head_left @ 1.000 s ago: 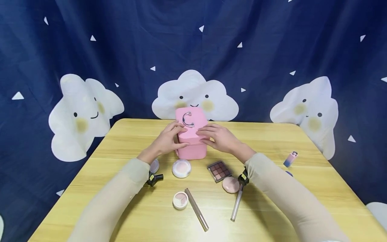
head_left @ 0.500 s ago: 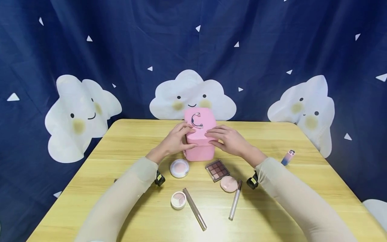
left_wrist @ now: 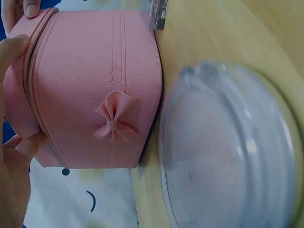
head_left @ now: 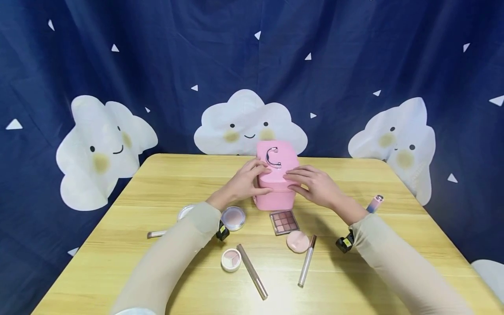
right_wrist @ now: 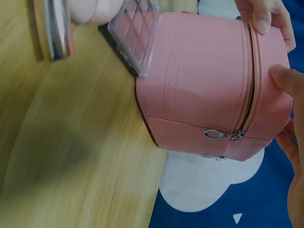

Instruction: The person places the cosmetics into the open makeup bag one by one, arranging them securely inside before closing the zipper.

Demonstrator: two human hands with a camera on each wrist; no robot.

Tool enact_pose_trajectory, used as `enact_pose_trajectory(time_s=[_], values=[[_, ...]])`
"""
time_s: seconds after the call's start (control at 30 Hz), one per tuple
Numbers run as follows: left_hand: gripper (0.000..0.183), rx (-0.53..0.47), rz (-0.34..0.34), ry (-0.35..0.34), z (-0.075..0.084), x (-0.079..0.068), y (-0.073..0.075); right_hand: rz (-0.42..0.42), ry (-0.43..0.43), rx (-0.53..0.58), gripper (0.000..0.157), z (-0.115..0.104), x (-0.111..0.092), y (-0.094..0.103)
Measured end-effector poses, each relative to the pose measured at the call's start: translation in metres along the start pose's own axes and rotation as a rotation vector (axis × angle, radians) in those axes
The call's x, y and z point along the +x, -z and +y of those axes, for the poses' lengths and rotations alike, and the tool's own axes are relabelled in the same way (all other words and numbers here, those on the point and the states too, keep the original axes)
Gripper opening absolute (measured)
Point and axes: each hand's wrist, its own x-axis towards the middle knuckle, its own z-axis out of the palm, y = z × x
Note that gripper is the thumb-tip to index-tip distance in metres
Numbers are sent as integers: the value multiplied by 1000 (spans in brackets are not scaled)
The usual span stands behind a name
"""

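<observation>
Pink case (head_left: 278,178) stands upright; lid (head_left: 287,162) down.

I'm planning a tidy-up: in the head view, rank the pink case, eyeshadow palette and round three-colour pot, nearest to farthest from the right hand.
1. Pink case: touching the right hand.
2. Eyeshadow palette: in front of the case.
3. Round three-colour pot: farther left and closer to the person.

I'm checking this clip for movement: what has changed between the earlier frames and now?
The box has moved to the person's right, the left hand and right hand going with it. The palette has turned slightly. Nothing was newly grasped or released; the pot and the pen beside it stayed put.
</observation>
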Motion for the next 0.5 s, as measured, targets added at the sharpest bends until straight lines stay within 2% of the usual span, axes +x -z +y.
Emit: enact_pose_trajectory(time_s=[0.5], values=[[57, -24, -15, -41, 26, 22, -25, 6, -4, -40, 38, 6, -29, 26]])
